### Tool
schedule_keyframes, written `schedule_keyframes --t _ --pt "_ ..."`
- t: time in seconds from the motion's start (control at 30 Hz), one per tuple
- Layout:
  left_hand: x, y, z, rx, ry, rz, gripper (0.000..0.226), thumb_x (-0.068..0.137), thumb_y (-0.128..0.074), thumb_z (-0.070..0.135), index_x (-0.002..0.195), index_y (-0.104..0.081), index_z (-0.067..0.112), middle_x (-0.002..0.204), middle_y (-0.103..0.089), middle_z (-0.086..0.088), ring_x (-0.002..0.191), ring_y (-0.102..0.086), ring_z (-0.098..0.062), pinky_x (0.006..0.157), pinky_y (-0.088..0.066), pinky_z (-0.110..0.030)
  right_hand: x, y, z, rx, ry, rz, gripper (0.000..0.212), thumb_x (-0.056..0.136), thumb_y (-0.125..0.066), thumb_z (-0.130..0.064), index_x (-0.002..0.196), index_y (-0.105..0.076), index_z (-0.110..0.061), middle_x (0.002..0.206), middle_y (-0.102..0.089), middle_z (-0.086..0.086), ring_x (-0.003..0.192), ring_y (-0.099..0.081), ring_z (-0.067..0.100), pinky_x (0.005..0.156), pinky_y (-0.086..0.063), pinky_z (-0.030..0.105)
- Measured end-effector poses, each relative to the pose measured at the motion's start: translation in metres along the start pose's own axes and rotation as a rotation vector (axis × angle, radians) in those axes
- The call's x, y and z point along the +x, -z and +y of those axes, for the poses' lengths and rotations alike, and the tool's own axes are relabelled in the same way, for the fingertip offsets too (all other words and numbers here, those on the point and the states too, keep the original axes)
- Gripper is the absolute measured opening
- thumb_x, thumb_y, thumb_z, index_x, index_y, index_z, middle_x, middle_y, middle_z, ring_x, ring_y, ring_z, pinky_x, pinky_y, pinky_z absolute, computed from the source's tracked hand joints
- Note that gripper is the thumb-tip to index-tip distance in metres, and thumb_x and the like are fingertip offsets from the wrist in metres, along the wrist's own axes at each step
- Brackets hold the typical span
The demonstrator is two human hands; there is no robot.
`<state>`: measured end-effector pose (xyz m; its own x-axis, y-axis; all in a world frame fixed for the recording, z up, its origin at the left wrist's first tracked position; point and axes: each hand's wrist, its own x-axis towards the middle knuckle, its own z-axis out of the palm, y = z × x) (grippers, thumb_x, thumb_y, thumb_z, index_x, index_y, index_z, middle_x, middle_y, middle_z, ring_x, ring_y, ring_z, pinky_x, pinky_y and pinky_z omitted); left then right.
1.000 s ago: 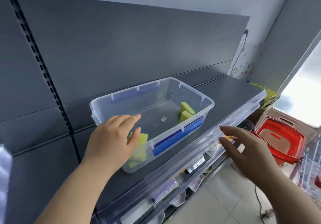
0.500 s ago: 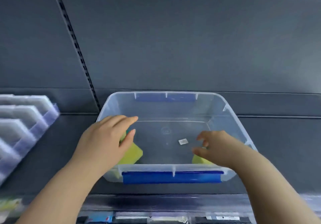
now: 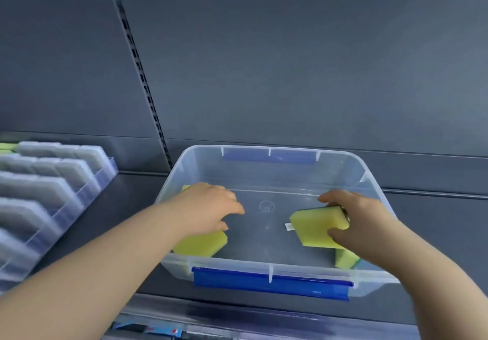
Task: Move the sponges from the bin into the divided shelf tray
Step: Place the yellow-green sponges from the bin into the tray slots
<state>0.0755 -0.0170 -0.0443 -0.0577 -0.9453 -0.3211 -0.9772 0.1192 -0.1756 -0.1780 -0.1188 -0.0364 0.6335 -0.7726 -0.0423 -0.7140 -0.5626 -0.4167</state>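
2 hands down in the bin (image 3: 290, 173), 1 sponge for each. At the bin's right side, right hand (image 3: 369, 223) bent around the right sponge (image 3: 318, 226), thumb below and fingers on top, sponge tilted. At the bin's left side, left hand (image 3: 206, 207) with fingers bent down onto the left sponge (image 3: 200, 244); hard to tell if squeezing or just touching. In the bin's front right corner, a 3rd sponge (image 3: 346, 259). Best to squeeze softly, lift straight up over the bin's rim, then carry left of the bin to the divided tray (image 3: 60, 189) and stand each in a slot.
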Motion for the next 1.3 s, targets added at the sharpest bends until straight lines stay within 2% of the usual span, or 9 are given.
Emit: schedule_keyframes --t 0.1,0.23,0.4,0.47,0.63,0.83,1.0,1.13,1.3 --pt "0.021 0.002 -0.002 0.022 -0.045 -0.282 0.059 0.086 -0.063 0.035 0.139 -0.037 0.037 0.135 -0.046 0.008 0.121 -0.043 -0.018 0.078 -0.036 -0.029 -0.012 -0.011 0.002 0.090 0.009 0.085 0.054 0.080 -0.062 -0.008 0.126 -0.046 -0.032 0.109 -0.050 -0.012 0.086 -0.044 0.009 0.065 -0.031 0.009" --pt "0.035 -0.003 0.000 0.167 -0.070 -0.541 0.068 0.080 -0.070 0.032 0.140 -0.038 0.030 0.135 -0.045 0.003 0.119 -0.046 -0.024 0.086 -0.042 -0.035 -0.019 -0.026 0.002 0.202 -0.026 0.126 0.057 0.081 -0.062 -0.006 0.129 -0.043 -0.033 0.110 -0.050 -0.012 0.093 -0.045 0.008 0.067 -0.032 0.008" --pt "0.038 -0.007 0.006 0.189 -0.077 -0.558 0.054 0.079 -0.072 0.029 0.127 -0.050 0.018 0.120 -0.056 -0.002 0.102 -0.055 -0.025 0.069 -0.041 -0.032 -0.016 -0.031 0.002 0.210 -0.079 0.138 0.057 0.085 -0.057 -0.006 0.132 -0.039 -0.033 0.115 -0.048 -0.010 0.092 -0.043 0.010 0.064 -0.035 0.002" --pt "0.034 -0.002 0.004 0.139 -0.073 -0.534 0.052 0.078 -0.073 0.028 0.123 -0.049 0.018 0.116 -0.055 -0.002 0.094 -0.053 -0.024 0.065 -0.039 -0.031 -0.014 -0.032 -0.001 0.188 -0.084 0.132 0.056 0.085 -0.056 -0.006 0.133 -0.039 -0.030 0.121 -0.049 -0.008 0.094 -0.042 0.009 0.066 -0.034 0.007" --pt "0.021 0.011 -0.012 -0.030 -0.066 -0.297 0.047 0.077 -0.072 0.036 0.113 -0.045 0.023 0.095 -0.047 0.004 0.085 -0.045 -0.018 0.062 -0.036 -0.031 -0.003 -0.032 -0.014 0.138 -0.090 0.140 0.051 0.083 -0.058 -0.008 0.129 -0.047 -0.027 0.126 -0.049 -0.008 0.109 -0.047 0.013 0.074 -0.027 0.011" --pt "-0.001 0.029 -0.034 -0.536 0.047 0.173 0.045 0.080 -0.070 0.039 0.119 -0.048 0.035 0.113 -0.050 0.018 0.106 -0.046 -0.005 0.085 -0.038 -0.022 0.009 -0.026 -0.032 0.119 -0.098 0.102 0.059 0.080 -0.057 -0.008 0.132 -0.040 -0.030 0.121 -0.051 -0.004 0.107 -0.049 0.017 0.081 -0.039 0.022" --pt "-0.030 0.027 -0.029 -0.475 0.150 0.359 0.046 0.084 -0.064 0.041 0.126 -0.045 0.041 0.124 -0.046 0.022 0.112 -0.045 -0.006 0.092 -0.041 -0.028 0.014 -0.026 -0.045 0.059 -0.041 0.125 0.047 0.081 -0.056 -0.011 0.125 -0.048 -0.025 0.120 -0.054 -0.002 0.106 -0.049 0.017 0.078 -0.036 0.020" --pt "-0.052 0.015 -0.005 -0.509 0.176 0.640 0.046 0.084 -0.064 0.039 0.127 -0.047 0.041 0.121 -0.046 0.024 0.111 -0.043 -0.002 0.086 -0.036 -0.020 0.005 -0.031 -0.053 0.078 0.101 0.232 0.042 0.082 -0.059 -0.015 0.122 -0.051 -0.025 0.115 -0.054 -0.006 0.098 -0.047 0.013 0.078 -0.031 0.016" --pt "-0.066 0.000 0.020 -0.408 0.173 0.735 0.048 0.067 -0.083 0.029 0.107 -0.058 0.033 0.105 -0.058 0.018 0.087 -0.043 -0.007 0.056 -0.032 -0.008 -0.010 -0.036 -0.058 0.110 0.157 0.332 0.044 0.084 -0.064 -0.022 0.126 -0.052 -0.024 0.113 -0.057 -0.005 0.096 -0.051 0.016 0.076 -0.031 0.017"
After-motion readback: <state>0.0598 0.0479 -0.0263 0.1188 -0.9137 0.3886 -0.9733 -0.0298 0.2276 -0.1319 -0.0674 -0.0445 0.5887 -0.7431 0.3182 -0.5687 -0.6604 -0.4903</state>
